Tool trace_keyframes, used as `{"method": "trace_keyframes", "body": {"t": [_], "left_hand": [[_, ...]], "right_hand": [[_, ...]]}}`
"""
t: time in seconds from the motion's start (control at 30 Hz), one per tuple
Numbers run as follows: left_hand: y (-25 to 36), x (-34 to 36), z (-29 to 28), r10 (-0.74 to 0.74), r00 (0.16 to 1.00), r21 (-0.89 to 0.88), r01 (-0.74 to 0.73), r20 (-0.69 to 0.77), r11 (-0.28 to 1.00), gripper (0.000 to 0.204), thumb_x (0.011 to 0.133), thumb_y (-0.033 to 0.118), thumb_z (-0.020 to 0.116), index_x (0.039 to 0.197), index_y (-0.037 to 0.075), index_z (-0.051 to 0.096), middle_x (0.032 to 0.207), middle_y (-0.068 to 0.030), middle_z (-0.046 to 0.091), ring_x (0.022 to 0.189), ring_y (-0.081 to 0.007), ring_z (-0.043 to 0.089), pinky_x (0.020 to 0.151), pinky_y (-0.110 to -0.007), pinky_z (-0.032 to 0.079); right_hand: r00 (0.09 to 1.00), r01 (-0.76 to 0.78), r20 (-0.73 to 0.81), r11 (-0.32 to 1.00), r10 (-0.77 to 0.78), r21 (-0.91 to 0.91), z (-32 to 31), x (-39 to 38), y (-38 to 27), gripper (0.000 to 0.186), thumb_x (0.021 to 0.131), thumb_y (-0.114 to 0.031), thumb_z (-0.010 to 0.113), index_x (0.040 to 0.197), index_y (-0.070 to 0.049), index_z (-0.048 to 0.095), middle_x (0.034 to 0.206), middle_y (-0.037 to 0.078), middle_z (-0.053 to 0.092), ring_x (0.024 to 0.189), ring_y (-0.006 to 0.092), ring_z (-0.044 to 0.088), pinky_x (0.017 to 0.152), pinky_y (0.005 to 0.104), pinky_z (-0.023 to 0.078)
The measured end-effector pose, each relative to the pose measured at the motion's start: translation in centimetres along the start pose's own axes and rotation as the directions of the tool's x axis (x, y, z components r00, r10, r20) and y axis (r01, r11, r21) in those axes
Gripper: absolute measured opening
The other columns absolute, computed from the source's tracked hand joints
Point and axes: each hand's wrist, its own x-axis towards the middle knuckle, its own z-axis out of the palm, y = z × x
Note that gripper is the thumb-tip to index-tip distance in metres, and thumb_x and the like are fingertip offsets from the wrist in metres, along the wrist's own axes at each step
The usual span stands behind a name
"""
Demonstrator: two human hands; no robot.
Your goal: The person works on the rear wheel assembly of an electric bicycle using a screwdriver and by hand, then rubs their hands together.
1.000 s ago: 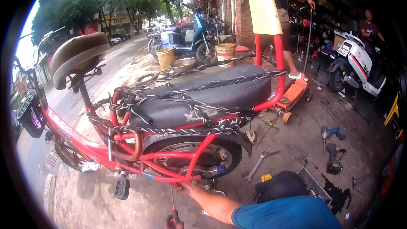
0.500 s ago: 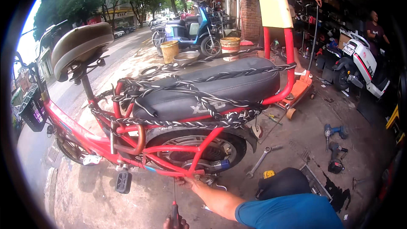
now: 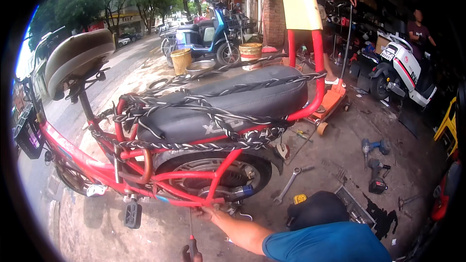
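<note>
Driver (image 3: pixel 194 247) is held by L hand's (image 3: pixel 185 254) fingers, near; R hand's (image 3: pixel 206 213), low at frame (image 3: pixel 221 174), can't be told. Driver work's apparently in hand; steady aim prob. needed nxt.

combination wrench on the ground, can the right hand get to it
Probably yes: the combination wrench lies uncovered beyond the right forearm, though the right hand is at the red bike frame.

Power tools (image 3: pixel 376 183), wrench (image 3: pixel 287 185) and floor jack (image 3: pixel 331 100) show a roadside workshop.

Right grip (image 3: pixel 206 212) outstretched, left grip (image 3: pixel 186 254) curled
</note>
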Motion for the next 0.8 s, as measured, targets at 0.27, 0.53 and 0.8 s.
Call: {"method": "trace_keyframes", "body": {"t": [0.27,0.53,0.8], "left_hand": [[0.4,-0.8,5.2,-0.041,0.921,0.031,0.057,-0.388,0.998,0.044,0.076,0.014,0.055,0.118,0.004,0.046,0.073,-0.012,0.059,0.045,-0.0173,0.047,0.037,-0.028,0.033],[0.3,-0.2,5.7,0.235,0.82,0.129,-0.196,-0.522,0.972,0.041,0.073,0.008,0.059,0.112,0.0,0.051,0.074,-0.0076,0.055,0.049,-0.0153,0.045,0.043,-0.027,0.037],[0.4,-1.4,4.6,0.506,0.798,0.726,-0.13,-0.328,0.676,0.043,0.076,0.017,0.058,0.115,0.002,0.047,0.074,-0.009,0.055,0.052,-0.0163,0.048,0.041,-0.025,0.035]], "right_hand": [[0.996,-0.09,0.021,0.995,0.089,0.031,-0.4,0.9,-0.9,0.018,0.083,-0.012,0.055,0.095,0.0,0.056,0.072,0.006,0.055,0.054,0.0084,0.045,0.037,0.0163,0.03],[0.999,-0.037,0.007,0.996,0.038,-0.079,-0.2,1.2,-1.8,0.015,0.08,-0.017,0.059,0.083,-0.002,0.056,0.066,0.003,0.052,0.054,0.0079,0.046,0.035,0.0161,0.029],[0.985,-0.165,0.062,0.985,0.163,0.041,0.9,0.3,-1.3,0.013,0.078,-0.012,0.062,0.083,-0.004,0.054,0.066,0.002,0.051,0.051,0.0092,0.046,0.037,0.0169,0.033]]}}
